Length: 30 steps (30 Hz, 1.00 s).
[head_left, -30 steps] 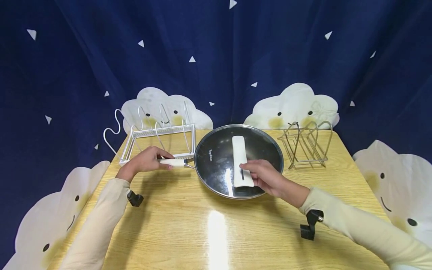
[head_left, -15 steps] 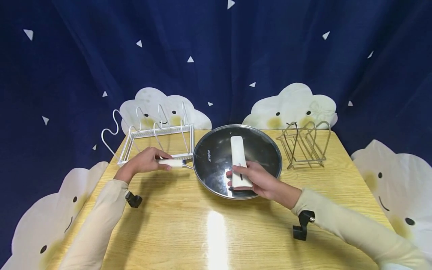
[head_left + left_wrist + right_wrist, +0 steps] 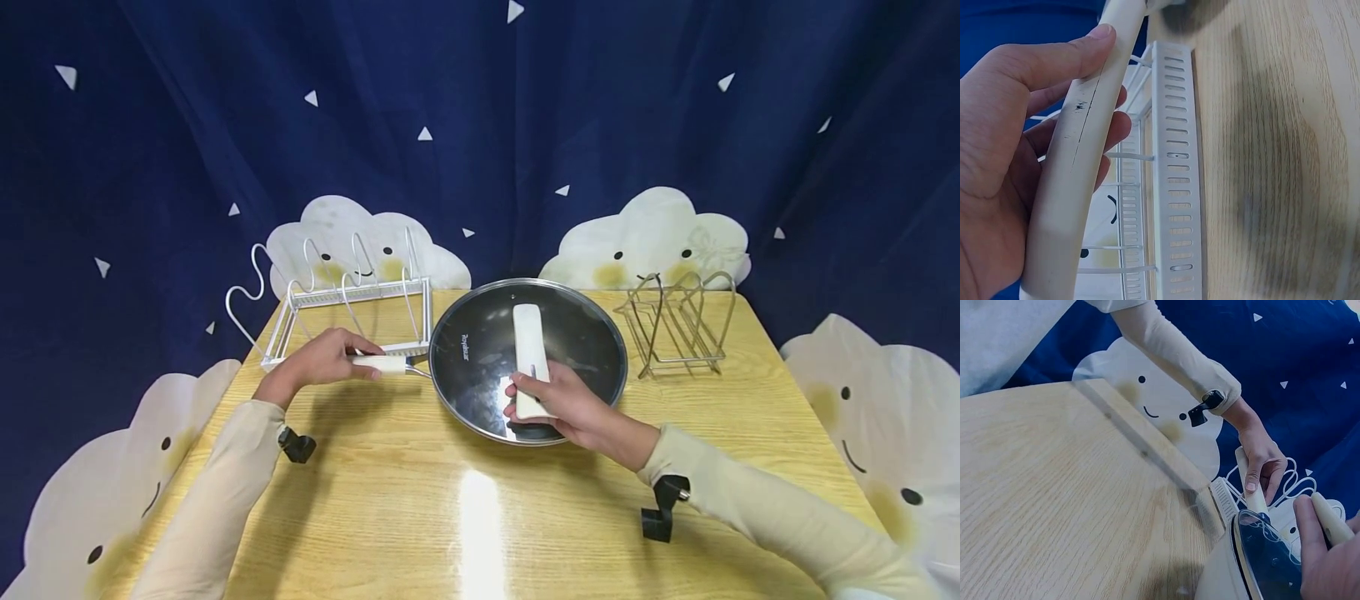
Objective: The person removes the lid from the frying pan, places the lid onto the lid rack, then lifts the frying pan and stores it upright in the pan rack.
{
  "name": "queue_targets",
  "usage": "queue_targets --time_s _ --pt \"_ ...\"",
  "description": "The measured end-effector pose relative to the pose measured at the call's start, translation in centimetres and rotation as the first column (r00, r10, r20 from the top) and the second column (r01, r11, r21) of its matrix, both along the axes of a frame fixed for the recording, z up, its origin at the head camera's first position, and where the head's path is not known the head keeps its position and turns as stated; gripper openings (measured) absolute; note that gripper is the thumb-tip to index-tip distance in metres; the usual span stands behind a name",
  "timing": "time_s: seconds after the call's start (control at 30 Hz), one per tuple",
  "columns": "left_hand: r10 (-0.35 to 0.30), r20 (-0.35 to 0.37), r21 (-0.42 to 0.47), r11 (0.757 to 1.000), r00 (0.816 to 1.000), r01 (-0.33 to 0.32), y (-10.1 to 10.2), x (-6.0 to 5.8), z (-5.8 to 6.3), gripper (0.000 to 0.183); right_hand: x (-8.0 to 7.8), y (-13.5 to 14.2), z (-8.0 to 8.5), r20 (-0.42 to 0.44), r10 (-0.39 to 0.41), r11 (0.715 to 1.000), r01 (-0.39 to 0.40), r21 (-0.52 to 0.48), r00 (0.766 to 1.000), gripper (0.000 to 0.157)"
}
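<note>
A frying pan with a cream outside stands at the table's middle, covered by a dark glass lid. My left hand grips the pan's long cream handle, thumb on top and fingertips showing past the far side in the left wrist view. Across the lid runs a long, flat, cream lid handle. My right hand holds its near end, thumb over the top and fingertips showing at the left side. The lid sits on the pan's rim.
On the left, behind the pan handle, stands a white wire rack with a slotted base. A smaller metal wire rack is right of the pan. A dark blue curtain hangs behind the wooden table.
My right hand has moved a little left, from the right edge of the lid handle to a grip around its near end. The left hand and the pan have stayed in place.
</note>
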<state>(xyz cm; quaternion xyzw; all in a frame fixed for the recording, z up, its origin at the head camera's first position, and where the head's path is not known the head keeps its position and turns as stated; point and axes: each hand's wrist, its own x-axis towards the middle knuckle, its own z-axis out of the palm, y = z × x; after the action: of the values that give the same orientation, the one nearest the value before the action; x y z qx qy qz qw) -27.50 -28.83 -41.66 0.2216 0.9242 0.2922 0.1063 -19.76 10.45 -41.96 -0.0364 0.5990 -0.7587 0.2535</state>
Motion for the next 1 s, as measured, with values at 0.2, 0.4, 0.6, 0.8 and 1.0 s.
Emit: queue_targets --time_s 0.2,0.4,0.6,0.8,1.0 --pt "0.000 -0.004 -0.009 1.000 1.000 0.000 0.15 0.18 0.16 0.034 0.09 0.08 -0.15 -0.029 -0.002 1.000 0.002 -0.001 1.000 0.035" --pt "0.013 0.001 -0.022 1.000 1.000 -0.013 0.25 0.30 0.08 0.035 0.29 0.02 -0.27 -0.036 -0.013 1.000 0.012 -0.008 0.999 0.037" --pt "0.024 0.007 -0.030 0.999 1.000 -0.024 0.22 0.39 0.19 0.035 0.47 -0.03 -0.18 -0.047 -0.015 1.000 0.015 -0.002 0.999 0.039" --pt "0.021 -0.022 -0.043 0.999 1.000 -0.022 0.18 0.28 0.22 0.034 0.27 0.14 -0.19 -0.062 -0.013 1.000 0.013 0.009 0.998 0.037" --pt "0.021 -0.041 -0.044 0.999 0.999 -0.023 0.16 0.21 0.02 0.032 0.14 0.31 -0.31 -0.064 -0.016 1.000 0.017 0.018 0.998 0.032"
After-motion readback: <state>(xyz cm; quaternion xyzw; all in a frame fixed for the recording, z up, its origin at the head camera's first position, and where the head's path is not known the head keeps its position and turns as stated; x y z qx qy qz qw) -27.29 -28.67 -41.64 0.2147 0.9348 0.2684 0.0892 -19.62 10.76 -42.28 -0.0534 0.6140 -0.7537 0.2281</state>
